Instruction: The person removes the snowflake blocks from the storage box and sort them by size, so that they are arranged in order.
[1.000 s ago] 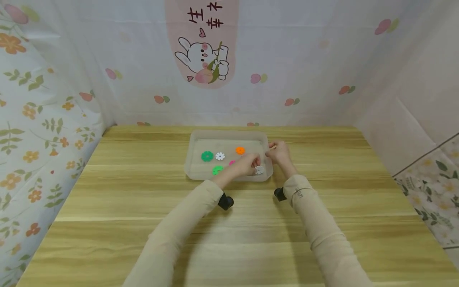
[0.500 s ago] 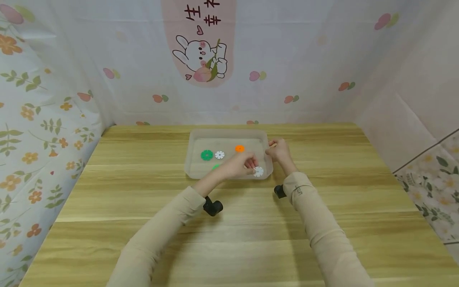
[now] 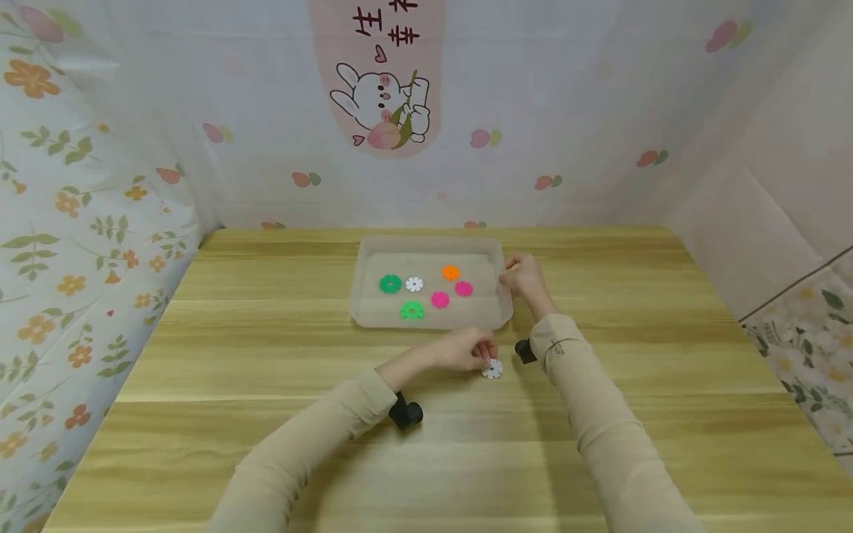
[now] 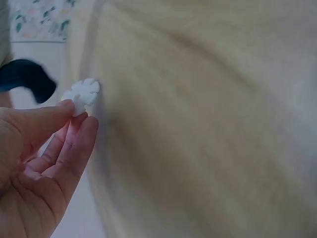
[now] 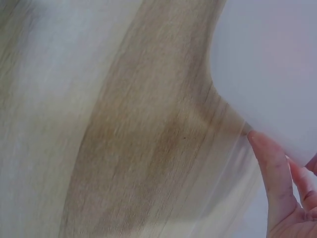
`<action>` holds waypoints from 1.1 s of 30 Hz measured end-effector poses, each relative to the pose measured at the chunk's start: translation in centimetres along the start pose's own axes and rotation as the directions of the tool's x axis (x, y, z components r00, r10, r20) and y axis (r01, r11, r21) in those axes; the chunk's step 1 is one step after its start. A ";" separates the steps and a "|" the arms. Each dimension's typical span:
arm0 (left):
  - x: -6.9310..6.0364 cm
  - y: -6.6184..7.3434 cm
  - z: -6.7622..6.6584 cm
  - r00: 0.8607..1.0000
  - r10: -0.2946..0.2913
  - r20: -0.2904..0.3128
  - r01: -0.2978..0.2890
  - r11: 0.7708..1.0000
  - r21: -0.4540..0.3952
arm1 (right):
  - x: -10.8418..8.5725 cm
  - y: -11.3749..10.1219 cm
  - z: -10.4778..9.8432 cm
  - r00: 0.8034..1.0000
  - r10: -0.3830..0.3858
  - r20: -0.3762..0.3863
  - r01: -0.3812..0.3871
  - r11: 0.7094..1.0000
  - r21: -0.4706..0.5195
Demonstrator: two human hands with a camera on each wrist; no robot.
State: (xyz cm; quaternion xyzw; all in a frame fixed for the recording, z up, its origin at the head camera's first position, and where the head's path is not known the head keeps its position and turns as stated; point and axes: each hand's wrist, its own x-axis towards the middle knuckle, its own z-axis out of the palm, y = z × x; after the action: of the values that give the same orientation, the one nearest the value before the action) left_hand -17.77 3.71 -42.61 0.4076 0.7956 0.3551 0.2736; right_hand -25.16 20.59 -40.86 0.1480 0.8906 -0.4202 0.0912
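Note:
Between thumb and fingertips, my left hand (image 3: 464,350) pinches a white notched snowflake disc (image 3: 492,369) in front of the tray. The left wrist view shows the white disc (image 4: 86,91) with its slots facing away from the palm. My right hand (image 3: 528,284) holds the right side of a translucent plastic tray (image 3: 365,317). In the right wrist view, the thumb lies against the outer wall of the tray (image 5: 267,64); part of that hand is cut off by the frame edge.
Inside the tray lie a dark green disc (image 3: 390,284), a white disc (image 3: 415,284), a light green disc (image 3: 412,310), an orange disc (image 3: 451,273) and two pink discs (image 3: 440,300). The wooden table (image 3: 453,459) meets a patterned curtain (image 3: 573,111) behind.
My left hand has lifted the white disc from the tray's front right corner and moved it toward me, over the front wall. My right hand stays at the tray's side.

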 end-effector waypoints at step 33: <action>-0.6 -2.8 -7.2 0.895 -0.262 -0.361 0.310 0.947 0.080 | -0.1 0.1 -0.2 0.999 0.024 0.024 -0.024 0.999 0.032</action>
State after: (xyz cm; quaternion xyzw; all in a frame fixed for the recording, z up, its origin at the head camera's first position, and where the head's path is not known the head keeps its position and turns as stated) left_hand -24.01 -0.41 -40.42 0.2347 0.9048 0.3220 0.1506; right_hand -25.09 20.77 -40.79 0.1552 0.8807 -0.4352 0.1041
